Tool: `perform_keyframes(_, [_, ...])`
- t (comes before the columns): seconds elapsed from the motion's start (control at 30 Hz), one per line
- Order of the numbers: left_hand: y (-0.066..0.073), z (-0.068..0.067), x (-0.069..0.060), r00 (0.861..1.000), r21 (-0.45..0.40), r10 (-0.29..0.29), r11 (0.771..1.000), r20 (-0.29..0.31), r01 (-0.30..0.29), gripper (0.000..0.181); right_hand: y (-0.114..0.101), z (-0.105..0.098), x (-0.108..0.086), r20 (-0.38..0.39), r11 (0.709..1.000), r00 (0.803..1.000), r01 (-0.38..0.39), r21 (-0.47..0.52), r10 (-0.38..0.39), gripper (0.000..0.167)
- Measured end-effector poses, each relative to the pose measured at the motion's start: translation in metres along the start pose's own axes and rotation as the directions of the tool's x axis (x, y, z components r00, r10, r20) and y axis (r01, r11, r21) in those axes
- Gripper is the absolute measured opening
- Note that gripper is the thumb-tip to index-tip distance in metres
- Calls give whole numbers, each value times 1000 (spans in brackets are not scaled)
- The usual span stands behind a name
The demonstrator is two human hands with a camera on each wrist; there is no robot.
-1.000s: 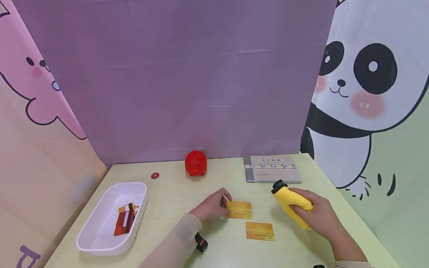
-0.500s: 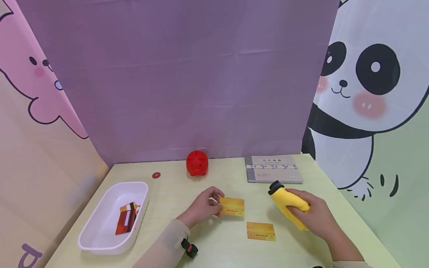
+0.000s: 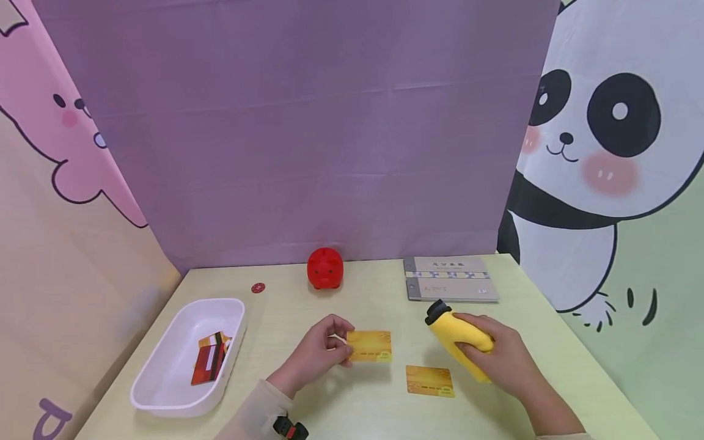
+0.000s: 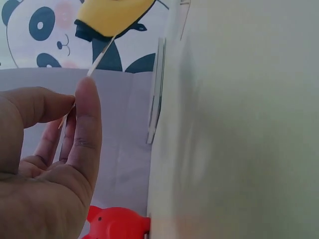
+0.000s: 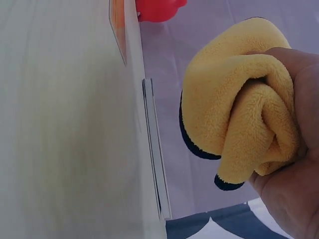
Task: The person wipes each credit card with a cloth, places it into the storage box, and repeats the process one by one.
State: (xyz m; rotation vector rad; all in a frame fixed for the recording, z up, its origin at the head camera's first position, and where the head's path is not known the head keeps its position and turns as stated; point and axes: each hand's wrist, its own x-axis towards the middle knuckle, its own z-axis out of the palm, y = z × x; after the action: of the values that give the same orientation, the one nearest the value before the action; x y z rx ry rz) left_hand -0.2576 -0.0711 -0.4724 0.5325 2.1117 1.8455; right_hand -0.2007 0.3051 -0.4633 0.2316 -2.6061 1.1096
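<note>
My left hand (image 3: 319,351) pinches a gold bank card (image 3: 370,346) by its left edge between thumb and fingers, holding it up off the table. In the left wrist view that card (image 4: 102,56) shows nearly edge-on. My right hand (image 3: 503,353) grips a folded yellow cloth (image 3: 459,341) with dark trim, raised above the table; its soft, bunched folds of cloth (image 5: 234,104) show in the right wrist view. A second gold card (image 3: 430,381) lies flat on the table between the hands, nearer the front.
At the left stands a white plastic tray (image 3: 144,391) with several cards (image 3: 209,365) inside. A red piggy bank (image 3: 325,269), a small red disc (image 3: 258,288) and a grey notebook (image 3: 451,293) sit towards the back of the table (image 3: 352,409).
My left hand has lifted the gold card off the table and drawn it to the left. My right hand has moved slightly left with the cloth.
</note>
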Motion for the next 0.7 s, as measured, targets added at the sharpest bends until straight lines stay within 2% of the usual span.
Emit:
perform_keyframes(0.23, [-4, 8, -19, 1000, -34, 5, 999, 10, -5, 35, -14, 12, 0, 29, 999, 999, 15, 38, -16, 54])
perform_keyframes(0.53, [-8, 14, -28, 999, -48, -6, 999, -31, 5, 38, -34, 26, -5, 49, 997, 998, 24, 79, -28, 54])
perform_keyframes(0.7, [-11, 17, -29, 999, -73, 20, 997, -34, -22, 38, -41, 36, -7, 64, 993, 997, 44, 110, -51, 55])
